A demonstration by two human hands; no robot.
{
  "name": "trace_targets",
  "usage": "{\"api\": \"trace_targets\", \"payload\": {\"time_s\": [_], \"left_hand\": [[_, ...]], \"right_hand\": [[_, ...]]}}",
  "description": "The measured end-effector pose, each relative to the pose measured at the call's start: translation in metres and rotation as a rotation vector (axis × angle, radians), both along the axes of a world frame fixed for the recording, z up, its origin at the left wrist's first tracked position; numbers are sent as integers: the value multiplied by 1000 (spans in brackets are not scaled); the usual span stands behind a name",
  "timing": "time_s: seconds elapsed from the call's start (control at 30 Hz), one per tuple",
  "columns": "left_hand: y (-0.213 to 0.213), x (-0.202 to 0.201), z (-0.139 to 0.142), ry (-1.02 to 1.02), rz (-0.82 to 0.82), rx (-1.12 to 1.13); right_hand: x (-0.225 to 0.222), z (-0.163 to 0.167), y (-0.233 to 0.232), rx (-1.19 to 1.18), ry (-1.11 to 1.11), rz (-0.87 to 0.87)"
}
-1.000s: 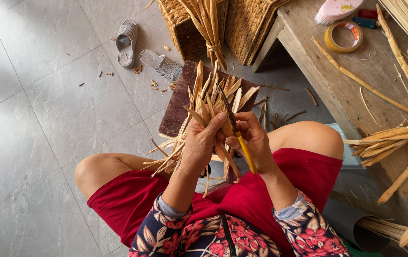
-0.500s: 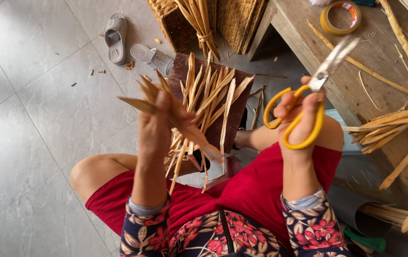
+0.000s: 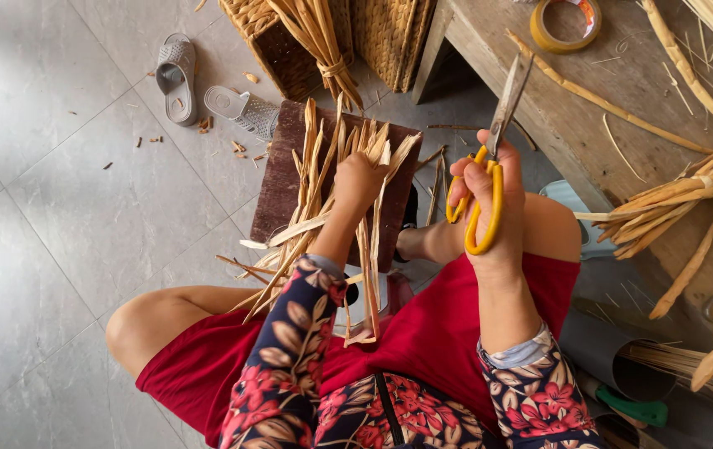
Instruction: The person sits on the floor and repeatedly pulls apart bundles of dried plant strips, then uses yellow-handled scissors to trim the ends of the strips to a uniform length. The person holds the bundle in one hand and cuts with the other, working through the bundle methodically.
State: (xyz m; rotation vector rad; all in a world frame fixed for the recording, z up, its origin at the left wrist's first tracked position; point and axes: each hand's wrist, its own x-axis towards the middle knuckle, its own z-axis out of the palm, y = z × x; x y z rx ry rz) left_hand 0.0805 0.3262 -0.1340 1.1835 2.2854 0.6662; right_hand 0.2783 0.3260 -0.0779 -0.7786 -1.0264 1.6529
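Clearly, your left hand (image 3: pixel 356 179) was wrapped in a fist around a loose bunch of pale, dry, flat straw strips (image 3: pixel 323 208), gripping it partway along its length, in front of your knees and over a dark brown wooden block (image 3: pixel 283 179) that lay on the grey tiled floor (image 3: pixel 66 208). The strips ran mostly away from you: their upper ends fanned out past your knuckles towards the woven basket (image 3: pixel 269 37), while the lower ends splayed down and to your left across your thigh, a few dangling over your red shorts (image 3: pixel 423 333).

Your right hand (image 3: pixel 489 208) was off to the right of that bunch, apart from it, and raised a little above your right knee. Its fingers were closed through the yellow loops of a pair of steel-bladed scissors (image 3: pixel 494 141). The blades lay together, as far as the view showed, and pointed up and away from you towards the worn wooden bench (image 3: pixel 622 83), roughly parallel to the strips, not across them. So the bunch lay to the left of the blade tips, with clear air between.

On the bench sat a roll of yellowish tape (image 3: pixel 566 23) and more tied straw bundles (image 3: pixel 689 195). Two grey slippers (image 3: pixel 207 87) lay on the tiles beyond the block.
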Motion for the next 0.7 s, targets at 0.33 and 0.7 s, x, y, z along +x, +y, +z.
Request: {"api": "trace_targets", "payload": {"time_s": [0.33, 0.7], "left_hand": [[-10, 4, 9, -533, 257, 112], [-94, -2, 51, -998, 259, 657]], "right_hand": [[-1, -11, 0, 110, -318, 32], [-37, -6, -37, 395, -628, 282]]}}
